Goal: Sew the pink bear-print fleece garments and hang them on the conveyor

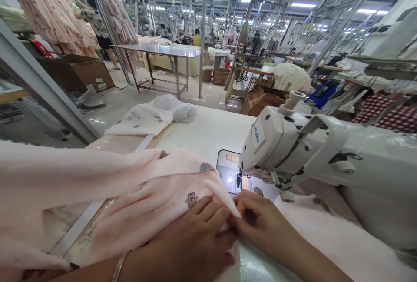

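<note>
Soft pink fleece fabric (156, 186) with small printed animal figures spreads over the left side of the sewing table (208, 127). Closed on the gathered fabric is my left hand (195, 234), a bangle at its wrist. Beside it my right hand (257, 217) pinches the same fabric at its edge, thumb and forefinger together. Both hands are just in front of the lit needle area of a white sewing machine (293, 147). The presser foot (239, 180) shows with no fabric visible under it. More pink fabric (345, 238) lies to the right of my right forearm.
A folded piece of pale fabric (140, 119) and a clear plastic bag (184, 111) lie at the table's far left. Beyond are a metal-topped table (163, 50), cardboard boxes (76, 73) and hanging pink garments (52, 12). A person (97, 21) stands by the garments.
</note>
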Demonstrator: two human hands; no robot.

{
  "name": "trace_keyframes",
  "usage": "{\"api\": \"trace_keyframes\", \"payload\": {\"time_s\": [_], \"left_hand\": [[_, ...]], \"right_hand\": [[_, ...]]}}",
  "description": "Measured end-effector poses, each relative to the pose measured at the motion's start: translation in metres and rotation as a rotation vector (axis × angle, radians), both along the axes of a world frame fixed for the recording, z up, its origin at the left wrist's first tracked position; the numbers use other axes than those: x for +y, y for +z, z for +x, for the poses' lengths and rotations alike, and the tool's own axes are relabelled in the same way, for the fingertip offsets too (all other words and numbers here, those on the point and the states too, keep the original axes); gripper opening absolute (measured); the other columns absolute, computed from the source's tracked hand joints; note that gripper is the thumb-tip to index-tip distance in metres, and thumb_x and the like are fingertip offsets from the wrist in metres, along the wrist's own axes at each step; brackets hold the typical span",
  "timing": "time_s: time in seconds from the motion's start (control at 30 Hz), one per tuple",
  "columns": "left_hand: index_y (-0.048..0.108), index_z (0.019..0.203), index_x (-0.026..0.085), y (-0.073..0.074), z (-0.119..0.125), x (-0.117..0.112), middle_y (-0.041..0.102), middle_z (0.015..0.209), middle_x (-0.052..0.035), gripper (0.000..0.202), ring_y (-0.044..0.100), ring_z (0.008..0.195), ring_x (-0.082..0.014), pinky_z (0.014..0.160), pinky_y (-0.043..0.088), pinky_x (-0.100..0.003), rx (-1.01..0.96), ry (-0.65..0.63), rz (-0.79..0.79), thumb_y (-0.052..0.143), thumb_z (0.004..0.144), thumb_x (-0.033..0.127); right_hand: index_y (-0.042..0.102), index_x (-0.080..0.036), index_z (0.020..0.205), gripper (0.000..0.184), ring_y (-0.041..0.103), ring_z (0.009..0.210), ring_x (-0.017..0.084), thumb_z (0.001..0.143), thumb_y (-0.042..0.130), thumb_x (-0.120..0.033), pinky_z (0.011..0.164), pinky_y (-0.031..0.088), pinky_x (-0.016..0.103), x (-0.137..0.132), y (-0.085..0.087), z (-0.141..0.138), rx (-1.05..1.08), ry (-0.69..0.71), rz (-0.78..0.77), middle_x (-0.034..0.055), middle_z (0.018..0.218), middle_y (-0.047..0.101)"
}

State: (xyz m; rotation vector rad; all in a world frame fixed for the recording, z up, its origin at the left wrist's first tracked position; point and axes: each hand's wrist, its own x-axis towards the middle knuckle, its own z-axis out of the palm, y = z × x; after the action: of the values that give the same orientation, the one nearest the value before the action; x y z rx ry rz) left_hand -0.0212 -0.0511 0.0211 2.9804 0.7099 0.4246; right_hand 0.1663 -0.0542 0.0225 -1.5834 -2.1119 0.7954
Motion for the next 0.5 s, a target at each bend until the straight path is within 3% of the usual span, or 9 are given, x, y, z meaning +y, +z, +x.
{"api": "trace_keyframes", "payload": {"time_s": [0.1,0.17,0.23,0.3,0.37,0.5], "left_hand": [[0.052,0.114,0.022,0.000,-0.003,0.002,0.054,0.107,-0.0051,0.032,0.048,0.101,-0.0232,0.098,0.032,-0.043,-0.014,-0.013,-0.081,0.050,0.088,0.040],[0.049,0.120,0.024,0.001,-0.005,0.004,0.051,0.121,-0.0059,0.034,0.043,0.114,-0.0251,0.101,0.029,-0.046,0.002,-0.020,-0.156,0.046,0.090,0.041],[0.045,0.124,0.025,0.001,-0.007,0.006,0.040,0.136,-0.0068,0.036,0.033,0.126,-0.0265,0.104,0.025,-0.049,0.028,-0.044,-0.220,0.042,0.092,0.040],[0.041,0.128,0.026,0.000,-0.007,0.009,0.032,0.143,-0.0075,0.038,0.028,0.131,-0.0264,0.105,0.023,-0.051,0.043,-0.062,-0.259,0.038,0.093,0.041],[0.040,0.129,0.026,-0.002,-0.005,0.013,0.032,0.143,-0.0078,0.040,0.028,0.131,-0.0267,0.105,0.023,-0.052,0.030,-0.054,-0.271,0.039,0.093,0.042],[0.042,0.127,0.028,-0.006,0.002,0.026,0.034,0.141,-0.0083,0.039,0.030,0.130,-0.0294,0.103,0.023,-0.054,-0.016,-0.007,-0.231,0.045,0.090,0.039]], "right_hand": [[0.034,-0.022,0.064,0.028,0.053,0.063,0.010,0.078,0.057,-0.029,0.057,0.043,0.021,-0.005,-0.001,0.011,0.298,-0.069,-0.092,-0.0032,0.071,0.057],[0.041,-0.022,0.067,0.026,0.056,0.062,0.012,0.077,0.060,-0.037,0.056,0.047,0.023,-0.007,-0.001,0.023,0.446,-0.166,-0.065,-0.0025,0.068,0.058],[0.053,-0.021,0.074,0.021,0.060,0.063,0.014,0.076,0.061,-0.041,0.057,0.050,0.025,-0.009,0.000,0.035,0.448,-0.242,0.015,-0.0009,0.067,0.060],[0.062,-0.021,0.080,0.016,0.062,0.065,0.016,0.076,0.061,-0.037,0.058,0.051,0.026,-0.010,0.000,0.044,0.337,-0.235,0.103,0.0010,0.070,0.064],[0.065,-0.023,0.081,0.011,0.064,0.067,0.015,0.081,0.056,-0.029,0.060,0.052,0.024,-0.010,-0.001,0.051,0.114,-0.126,0.279,0.0011,0.074,0.066],[0.064,-0.023,0.088,0.026,0.065,0.067,0.013,0.088,0.039,-0.017,0.056,0.052,0.022,-0.004,-0.006,0.058,-0.281,0.074,0.598,0.0026,0.083,0.067]]}}
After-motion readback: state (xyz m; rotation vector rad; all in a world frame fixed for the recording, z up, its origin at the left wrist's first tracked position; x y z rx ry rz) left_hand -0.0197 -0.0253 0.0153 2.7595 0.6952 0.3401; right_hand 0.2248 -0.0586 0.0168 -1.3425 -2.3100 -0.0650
